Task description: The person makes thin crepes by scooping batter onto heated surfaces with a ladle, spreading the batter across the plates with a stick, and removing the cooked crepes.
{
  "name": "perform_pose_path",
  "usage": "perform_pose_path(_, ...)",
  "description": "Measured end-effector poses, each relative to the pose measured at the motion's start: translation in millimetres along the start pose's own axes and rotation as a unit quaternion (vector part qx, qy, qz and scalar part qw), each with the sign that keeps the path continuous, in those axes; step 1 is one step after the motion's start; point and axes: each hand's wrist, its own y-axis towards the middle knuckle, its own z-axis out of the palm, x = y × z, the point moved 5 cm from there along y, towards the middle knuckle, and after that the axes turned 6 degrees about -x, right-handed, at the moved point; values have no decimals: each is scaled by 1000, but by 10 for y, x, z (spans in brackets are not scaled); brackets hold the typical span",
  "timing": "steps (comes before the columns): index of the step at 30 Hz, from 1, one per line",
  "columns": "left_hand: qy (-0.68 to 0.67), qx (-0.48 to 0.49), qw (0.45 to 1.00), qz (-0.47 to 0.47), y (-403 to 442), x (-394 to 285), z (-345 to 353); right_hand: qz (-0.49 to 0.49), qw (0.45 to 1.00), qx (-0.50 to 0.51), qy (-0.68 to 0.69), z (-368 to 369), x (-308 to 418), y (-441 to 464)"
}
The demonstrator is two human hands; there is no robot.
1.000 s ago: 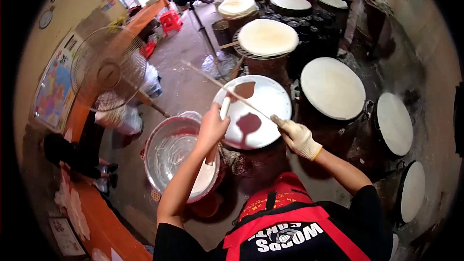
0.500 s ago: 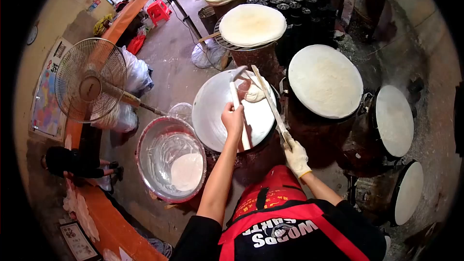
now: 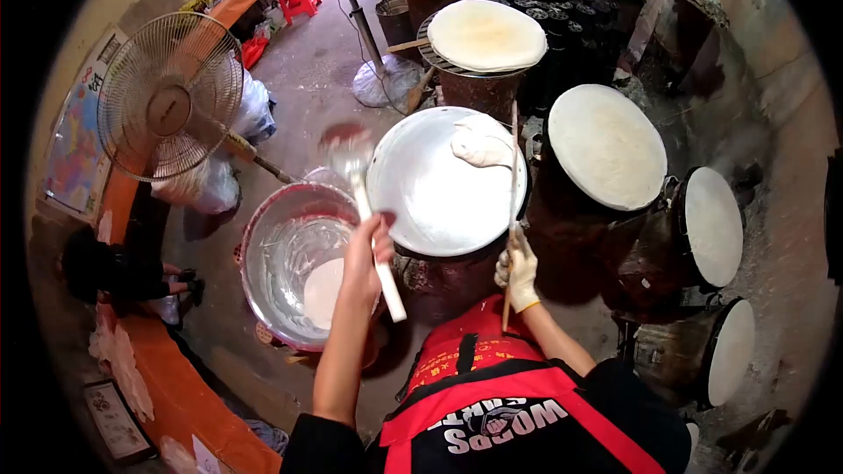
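Note:
My bare left hand (image 3: 367, 250) is closed round the white handle of a ladle (image 3: 379, 276), whose head is blurred above the gap between bucket and pan. My right hand (image 3: 518, 274), in a pale work glove, grips a long flat wooden stick (image 3: 514, 162), held upright along the pan's right edge. A soft white lump of batter (image 3: 481, 147) lies at the upper right of the wide metal pan (image 3: 430, 211), touching or just behind the stick. Below the ladle, a large bucket (image 3: 263, 272) with smeared walls holds pale batter (image 3: 325, 291).
Round pans with pale flatbreads (image 3: 608, 147) (image 3: 713, 226) (image 3: 731, 351) stand on drum stoves at the right. Stacked flatbreads (image 3: 487, 35) rest on a rack behind. A fan (image 3: 169, 111) stands at the left, near an orange counter (image 3: 189, 395) and another person (image 3: 114, 272).
My left hand has swung the ladle left, from over the pan towards the bucket. The stick has turned from slanted to nearly upright, and the view has shifted slightly.

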Motion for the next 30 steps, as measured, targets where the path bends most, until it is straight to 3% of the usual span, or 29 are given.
perform_pose_path(4, -47, -114, 992, -40, -382, 465, -867, -23, 998, 15, -53, 602, -186, -11)
perform_pose_path(8, -26, -159, 987, 15, -764, 589, -1387, -28, 993, 35, -111, 1115, -163, 119)
perform_pose_path(13, 26, -246, 967, 55, -944, 697, -1957, 56, 959, 185, -206, 894, 84, -253)
perform_pose_path(18, 8, -270, 961, 65, -1035, 777, -2260, -85, 982, -17, -168, 347, 190, -135)
perform_pose_path(19, 12, -273, 960, 63, -1042, 792, -2294, -85, 979, -16, -183, 340, 169, -13)
perform_pose_path(26, -8, -285, 957, 49, -1056, 1022, -2263, -34, 935, 168, -311, 1018, 191, 243)
perform_pose_path(30, -80, -296, 950, 51, -983, 1320, -2201, -5, 871, 275, -407, 846, 577, -43)
